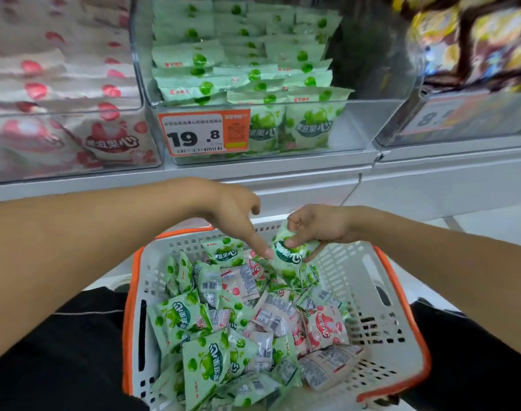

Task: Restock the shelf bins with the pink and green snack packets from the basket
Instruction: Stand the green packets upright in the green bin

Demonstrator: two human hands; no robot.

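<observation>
Right hand (318,225) grips a green packet (292,252): fingers curled over its top, thumb on the front, packet held just above the basket's far end. Left hand (232,212) reaches in beside it, index finger (260,244) straight and pointing down, tip touching or just short of the held packet's left edge, can't tell which; other fingers loosely bent, holding nothing.

Basket (398,310), white with orange rim, sits directly below both hands, between the person's knees. Loose pile (241,327) of packets inside: mostly green to the left of and below the fingers, pink ones (324,324) toward the right and middle, several face down with barcodes up.

Shelf above and beyond the fingers. Green bin (372,126) straight up from the hands, clear, stacked with green packets, orange price tag (204,133) reading 19.8 on its front. Pink bin (140,105) up-left of the left hand, holding pink packets. Another bin (461,120) up-right, contents blurred.
</observation>
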